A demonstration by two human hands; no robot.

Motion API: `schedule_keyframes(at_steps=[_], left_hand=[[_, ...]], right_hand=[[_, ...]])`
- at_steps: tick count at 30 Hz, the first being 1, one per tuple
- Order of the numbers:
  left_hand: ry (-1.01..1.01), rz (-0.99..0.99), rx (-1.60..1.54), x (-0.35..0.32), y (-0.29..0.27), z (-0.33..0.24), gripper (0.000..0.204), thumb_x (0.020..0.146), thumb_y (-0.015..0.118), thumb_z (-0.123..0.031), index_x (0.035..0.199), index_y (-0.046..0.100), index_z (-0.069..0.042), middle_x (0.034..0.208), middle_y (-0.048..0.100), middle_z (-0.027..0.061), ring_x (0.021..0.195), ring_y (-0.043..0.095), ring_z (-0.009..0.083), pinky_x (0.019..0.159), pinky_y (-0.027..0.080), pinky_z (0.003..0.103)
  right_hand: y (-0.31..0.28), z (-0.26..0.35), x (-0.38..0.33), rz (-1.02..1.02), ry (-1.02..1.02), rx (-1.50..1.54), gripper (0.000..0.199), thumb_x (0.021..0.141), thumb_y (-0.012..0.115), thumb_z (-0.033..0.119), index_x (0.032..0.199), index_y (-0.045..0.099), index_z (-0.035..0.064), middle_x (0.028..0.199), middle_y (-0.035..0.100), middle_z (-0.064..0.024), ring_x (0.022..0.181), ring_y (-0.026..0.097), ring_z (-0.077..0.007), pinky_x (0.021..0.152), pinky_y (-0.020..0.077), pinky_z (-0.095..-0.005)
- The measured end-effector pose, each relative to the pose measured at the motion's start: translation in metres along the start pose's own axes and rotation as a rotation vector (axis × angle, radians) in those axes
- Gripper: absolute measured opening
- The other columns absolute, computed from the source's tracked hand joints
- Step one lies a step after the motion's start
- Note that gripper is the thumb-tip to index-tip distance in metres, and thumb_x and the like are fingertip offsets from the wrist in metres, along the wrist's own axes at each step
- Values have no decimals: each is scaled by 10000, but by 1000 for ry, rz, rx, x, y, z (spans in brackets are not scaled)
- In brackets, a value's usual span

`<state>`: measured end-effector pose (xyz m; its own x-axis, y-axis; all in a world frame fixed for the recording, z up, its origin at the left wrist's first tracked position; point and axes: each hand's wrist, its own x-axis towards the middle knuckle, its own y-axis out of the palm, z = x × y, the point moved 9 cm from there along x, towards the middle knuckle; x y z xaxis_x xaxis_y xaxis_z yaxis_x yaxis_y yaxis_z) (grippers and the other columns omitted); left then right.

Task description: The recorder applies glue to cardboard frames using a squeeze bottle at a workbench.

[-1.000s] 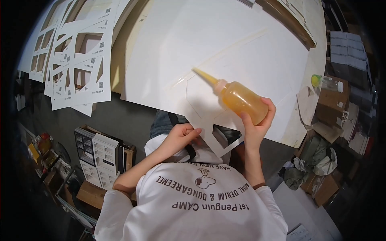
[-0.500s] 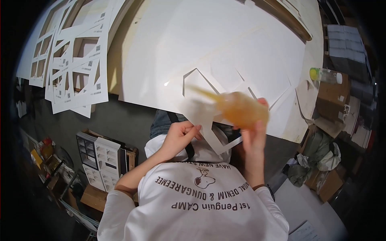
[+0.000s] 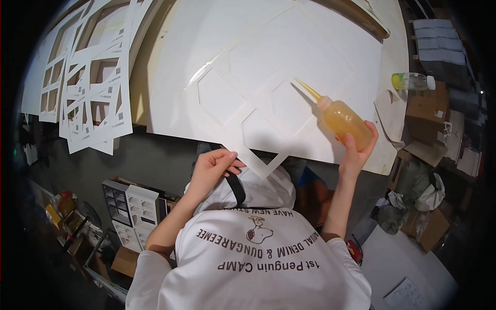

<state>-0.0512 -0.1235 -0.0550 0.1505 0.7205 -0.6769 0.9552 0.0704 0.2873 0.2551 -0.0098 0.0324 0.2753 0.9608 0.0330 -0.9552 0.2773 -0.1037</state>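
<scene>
My right hand [image 3: 360, 147] is wrapped round a squeeze glue bottle [image 3: 347, 124] with amber liquid in it. The bottle is tilted over the table, its long yellow nozzle pointing up and left. Beneath it lies a white card frame [image 3: 235, 126] with several angular cut-outs, its near corner jutting past the table edge above my lap. My left hand [image 3: 217, 168] is closed, thumb and forefinger pinched at the frame's near left edge. A shiny streak [image 3: 200, 76] runs along the frame's far left side.
Printed white cut-out sheets [image 3: 98, 93] overlap on the left of the white table [image 3: 175, 103]. A clear bottle with a green-yellow end [image 3: 413, 81] lies at the right edge, near cardboard boxes [image 3: 426, 108]. A box of white and dark pieces [image 3: 137, 209] stands lower left.
The glue bottle has moved right and nearer the table's right side with my right hand. The card frame has shifted left and farther onto the table; my left hand has moved slightly left.
</scene>
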Motion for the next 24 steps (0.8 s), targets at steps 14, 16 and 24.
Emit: schedule_keyframes(at_steps=[14, 16, 24], left_hand=[[11, 93, 9, 0, 19, 19, 215, 901, 488, -192, 877, 589, -4, 849, 653, 66, 707, 597, 73, 588, 396, 165], [2, 98, 21, 1, 19, 20, 218, 901, 488, -192, 873, 592, -2, 843, 653, 64, 706, 598, 72, 584, 394, 164], [6, 93, 13, 3, 18, 22, 220, 894, 505, -204, 860, 588, -3, 824, 661, 57, 696, 598, 70, 561, 399, 170]], right_hand=[[30, 8, 8, 127, -131, -164, 487, 691, 698, -5, 1103, 446, 64, 1034, 470, -49, 962, 489, -143, 841, 411, -258], [35, 7, 2, 170, -88, -162, 477, 683, 703, -6, 1087, 458, 58, 1044, 475, -51, 967, 489, -145, 848, 410, -262], [61, 11, -33, 366, -71, -113, 487, 622, 710, -60, 1037, 481, 50, 1048, 473, -72, 977, 488, -162, 841, 416, -266]])
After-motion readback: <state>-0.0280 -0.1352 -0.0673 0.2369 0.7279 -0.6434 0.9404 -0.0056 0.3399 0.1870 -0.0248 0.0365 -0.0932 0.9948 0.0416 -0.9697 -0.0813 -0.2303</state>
